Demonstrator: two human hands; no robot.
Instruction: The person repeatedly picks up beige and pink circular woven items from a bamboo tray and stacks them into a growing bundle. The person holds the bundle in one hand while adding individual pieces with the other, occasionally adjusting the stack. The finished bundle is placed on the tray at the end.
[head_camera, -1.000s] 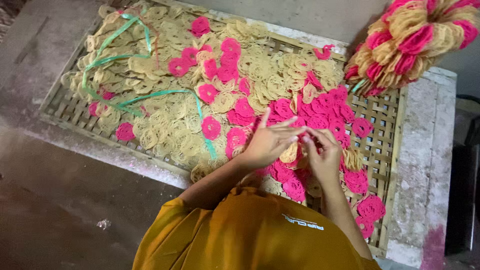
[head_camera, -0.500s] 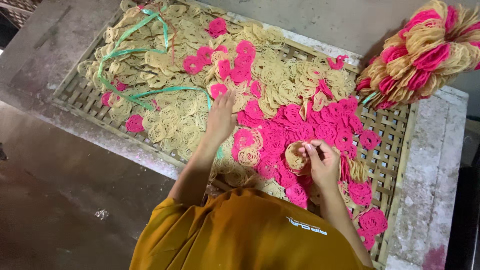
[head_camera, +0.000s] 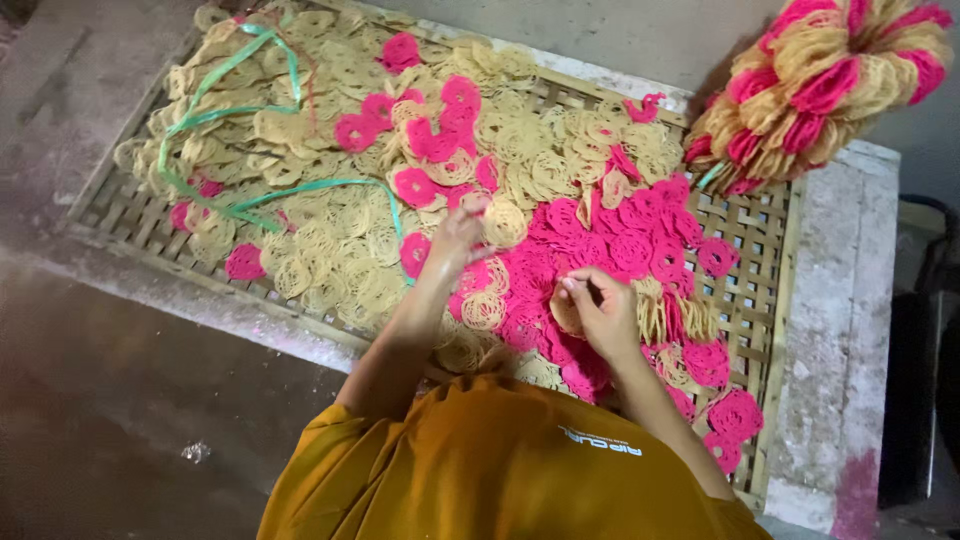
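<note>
Head view, looking down over an orange shirt (head_camera: 480, 460) at a woven bamboo tray (head_camera: 775, 290) that rests on a rough concrete counter (head_camera: 840, 300). The tray is heaped with thin lacy discs, cream ones (head_camera: 340, 250) mostly to the left and pink ones (head_camera: 620, 235) massed in the middle and right.

The left hand (head_camera: 455, 240) is stretched forward over the pile where cream meets pink; its fingers are curled down onto a cream disc (head_camera: 505, 222), though whether they have closed on it or only touch it I cannot tell. The right hand (head_camera: 600, 310) sits nearer the body, fingers pressed together and pinching a small stack of cream discs (head_camera: 567, 312) just above the pink heap.

A green plastic strap (head_camera: 250, 110) loops across the cream discs at the far left, well apart from both hands. A tied bundle of pink and cream discs (head_camera: 820, 80) lies off the tray at the top right corner.

These discs look brittle and tangled into each other, so a hard pinch or a quick tug could snap one or drag its neighbours along. The stack in the right hand is held by fingertips only; a loose grip could let it slip and scatter. Discs near the tray's edge could slide off onto the concrete.
</note>
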